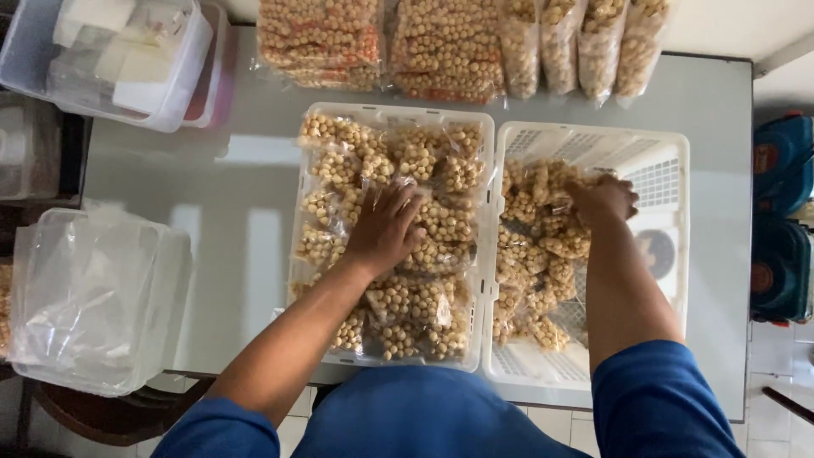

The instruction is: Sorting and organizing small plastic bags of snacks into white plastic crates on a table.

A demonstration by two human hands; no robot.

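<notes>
Overhead view of two white perforated plastic baskets set side by side and touching on a grey tabletop [254,187]. The left basket [315,114] is filled to its rim with small clear plastic packets of round tan snack balls [424,297]; the left hand [388,227] lies on top of them, fingers spread and curled lightly, palm down, seemingly pressing or feeling for one packet. The right basket [661,170] is only part full, its packets heaped against the wall shared with its neighbour, leaving bare mesh floor on the far side. The right hand [604,200] reaches into that heap, fingers bent; whether it pinches a packet cannot be told. Larger clear bags of the same snack [449,47] line the far edge. Open tabletop remains left of the baskets, bounded by a translucent lidded tub [93,297].
</notes>
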